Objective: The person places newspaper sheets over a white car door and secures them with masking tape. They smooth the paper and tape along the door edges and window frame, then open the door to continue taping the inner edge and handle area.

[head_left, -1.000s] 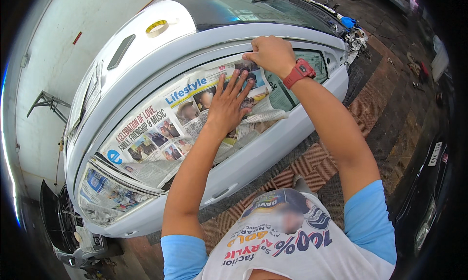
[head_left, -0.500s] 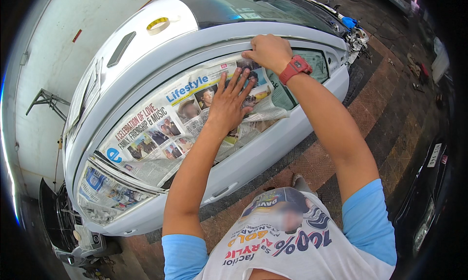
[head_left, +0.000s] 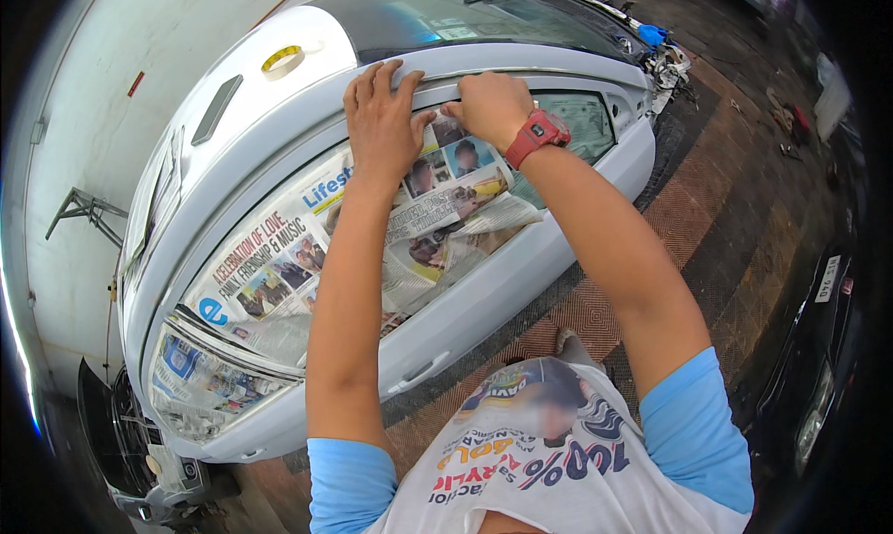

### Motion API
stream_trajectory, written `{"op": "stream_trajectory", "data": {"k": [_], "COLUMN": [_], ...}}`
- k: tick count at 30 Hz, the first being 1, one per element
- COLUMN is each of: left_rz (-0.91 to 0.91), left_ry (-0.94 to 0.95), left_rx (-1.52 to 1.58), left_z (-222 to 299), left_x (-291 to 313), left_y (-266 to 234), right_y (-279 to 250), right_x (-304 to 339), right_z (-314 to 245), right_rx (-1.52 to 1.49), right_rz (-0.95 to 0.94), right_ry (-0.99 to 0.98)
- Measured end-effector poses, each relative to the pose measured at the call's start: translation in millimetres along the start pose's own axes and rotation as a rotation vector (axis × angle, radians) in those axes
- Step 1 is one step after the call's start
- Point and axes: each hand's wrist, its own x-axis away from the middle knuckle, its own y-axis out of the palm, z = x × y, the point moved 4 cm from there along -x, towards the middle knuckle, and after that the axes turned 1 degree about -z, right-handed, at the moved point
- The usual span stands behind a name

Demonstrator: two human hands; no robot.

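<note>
A newspaper sheet [head_left: 265, 255] covers most of the front side window of a light grey car [head_left: 521, 264]. My left hand [head_left: 379, 129] lies at the upper window frame with its fingers spread over the rail. Its thumb reaches toward the sheet's top edge. Beside it, my right hand [head_left: 495, 106], with a red watch [head_left: 541, 134] on the wrist, is closed at the same edge, thumb on the paper. Its other fingertips are hidden. The sheet's lower part hangs creased and loose. More newspaper [head_left: 200, 376] covers the rear window.
A yellow-cored roll of masking tape [head_left: 282, 60] rests on the white roof, near a dark grey flat block [head_left: 217, 109]. Uncovered window glass [head_left: 572, 120] shows toward the front. A black car [head_left: 791, 385] stands behind on the right. Brown and black matting [head_left: 595, 320] covers the floor.
My left hand has lifted off the middle of the newspaper and moved up to the window's top rail. My right hand has shifted slightly left along the edge.
</note>
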Motion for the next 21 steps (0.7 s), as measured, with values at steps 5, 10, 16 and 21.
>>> {"op": "stream_trajectory", "data": {"k": [5,10,16,21], "left_rz": [-0.030,-0.109,-0.188,-0.181], "left_ry": [-0.092,-0.192,-0.224,-0.202], "left_rx": [-0.088,-0.173,-0.217,-0.229], "left_z": [-11.5,-12.4,-9.0,-4.0], "left_x": [-7.0,-7.8,-18.2,-19.3], "left_y": [14.7,18.4,12.7,14.6], "right_y": [9.0,-13.2,-4.3,15.8], "right_x": [11.3,38.6,22.2,2.7], "right_z": [10.8,38.3,76.1,74.9], "right_rx": [-0.035,-0.454,-0.142,-0.117], "right_rz": [0.039,-0.277,0.018,0.103], "right_ry": [-0.078,-0.048,-0.121,-0.043]}}
